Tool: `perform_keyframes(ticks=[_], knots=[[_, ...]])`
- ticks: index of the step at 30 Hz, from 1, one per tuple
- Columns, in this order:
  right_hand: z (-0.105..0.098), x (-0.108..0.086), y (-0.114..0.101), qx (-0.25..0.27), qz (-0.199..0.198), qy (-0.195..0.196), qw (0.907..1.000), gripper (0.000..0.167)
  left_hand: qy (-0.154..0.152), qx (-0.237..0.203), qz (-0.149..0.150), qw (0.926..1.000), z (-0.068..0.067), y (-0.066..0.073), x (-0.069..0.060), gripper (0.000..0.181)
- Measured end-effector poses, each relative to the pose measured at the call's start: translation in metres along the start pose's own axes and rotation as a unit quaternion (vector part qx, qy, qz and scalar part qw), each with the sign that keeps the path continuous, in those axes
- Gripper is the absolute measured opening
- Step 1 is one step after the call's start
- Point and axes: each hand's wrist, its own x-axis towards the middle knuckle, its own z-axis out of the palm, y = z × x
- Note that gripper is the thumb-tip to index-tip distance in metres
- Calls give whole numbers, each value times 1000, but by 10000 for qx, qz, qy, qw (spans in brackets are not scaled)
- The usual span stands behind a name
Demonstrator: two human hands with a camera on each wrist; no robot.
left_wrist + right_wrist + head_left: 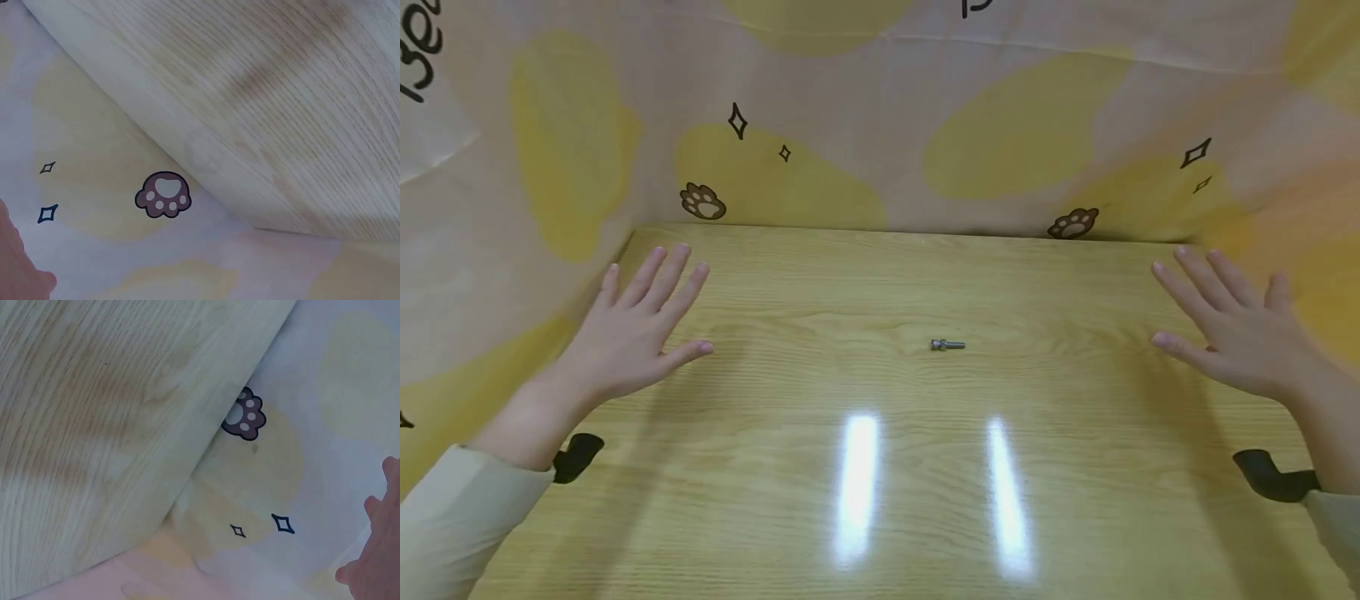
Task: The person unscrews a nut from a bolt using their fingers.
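Observation:
A small metal bolt point(947, 345), with what looks like a nut near its head, lies on the wood-grain table point(820, 375) near the middle of the head view. My left hand point(636, 333) is held over the table's left side, fingers spread and straight, holding nothing. Over the right side my right hand point(1240, 333) is likewise spread, with nothing in it. Both hands are well apart from the bolt. Each wrist view catches only part of a hand at its edge, the left hand point(22, 262) and the right hand point(378, 550); the bolt shows in neither.
A cloth point(910, 125) with yellow patches, paw prints and star shapes rises along the table's back edge and both sides. Black mounts point(578, 457) stick out at the wrists by the light sleeves point(467, 517). Two bright reflections lie on the front of the table.

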Motion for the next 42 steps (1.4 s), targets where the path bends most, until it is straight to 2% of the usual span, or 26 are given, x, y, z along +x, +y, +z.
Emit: perform_keyframes(ticks=[5, 10, 14, 18, 22, 24, 29, 36, 39, 42], knots=[[4, 1, 0, 248, -34, 10, 9997, 78, 63, -89, 126, 9999, 0, 3, 2, 81], [6, 7, 0, 786, -275, 389, 9958, 77, 105, -127, 228, 9996, 0, 8, 7, 80], [6, 13, 1, 1161, -423, 722, 9897, 74, 176, -739, 225, 9969, 0, 15, 13, 79], [7, 18, -2, 1390, -573, 1139, 9820, 65, 468, -1681, 198, 9845, 2, 23, 21, 73], [9, 23, -7, 1503, -730, 1550, 9737, 55, 793, -2275, 174, 9704, 6, 32, 28, 58], [11, 25, -9, 1557, -709, 1632, 9717, 53, 855, -2487, 124, 9647, 9, 36, 33, 51], [13, 30, -20, 1609, -440, 1545, 9738, 46, 777, -2877, 41, 9546, 18, 49, 44, 44], [25, 42, -36, 1992, -310, 1276, 9711, 40, 354, -3453, 119, 9378, 34, 73, 60, 41], [31, 49, -44, 2146, -347, 1216, 9685, 37, 413, -3501, 310, 9353, 41, 83, 68, 41], [36, 58, -49, 2296, -597, 1251, 9634, 35, 565, -3514, 484, 9333, 48, 91, 78, 40]])
